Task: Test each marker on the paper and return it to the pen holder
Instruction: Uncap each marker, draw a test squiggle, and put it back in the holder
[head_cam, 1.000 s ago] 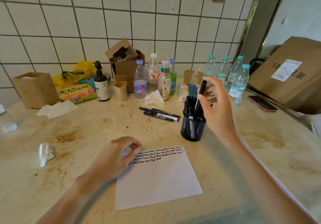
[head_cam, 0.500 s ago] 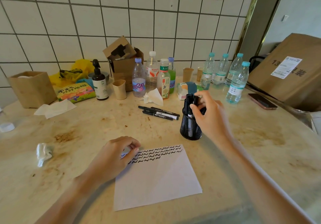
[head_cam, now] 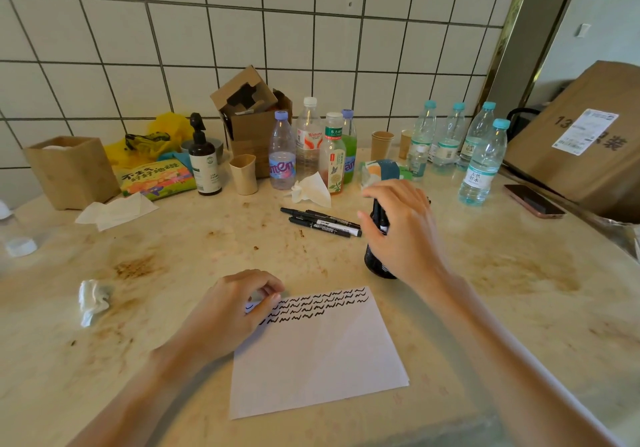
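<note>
A white paper (head_cam: 318, 360) lies in front of me, with rows of black squiggles along its top edge. My left hand (head_cam: 228, 315) rests on its upper left corner, fingers curled, with nothing visible in them. The black mesh pen holder (head_cam: 375, 266) stands just beyond the paper's top right corner. My right hand (head_cam: 405, 235) hovers over its top and hides most of it. Its fingers are loosely spread and its thumb is apart from them. Black marker ends (head_cam: 379, 218) show under the palm. Three loose black markers (head_cam: 322, 221) lie left of the holder.
Drink bottles (head_cam: 332, 155), paper cups (head_cam: 244, 174), a pump bottle (head_cam: 204, 162) and cardboard boxes (head_cam: 256, 127) line the tiled wall. Water bottles (head_cam: 479, 166) and a phone (head_cam: 533, 200) sit at the right. Crumpled tissue (head_cam: 91, 301) lies left of the paper.
My right hand brought a black marker down from above the holder into it and now sits low over the holder with its fingers loosened. The left hand stayed on the paper.
</note>
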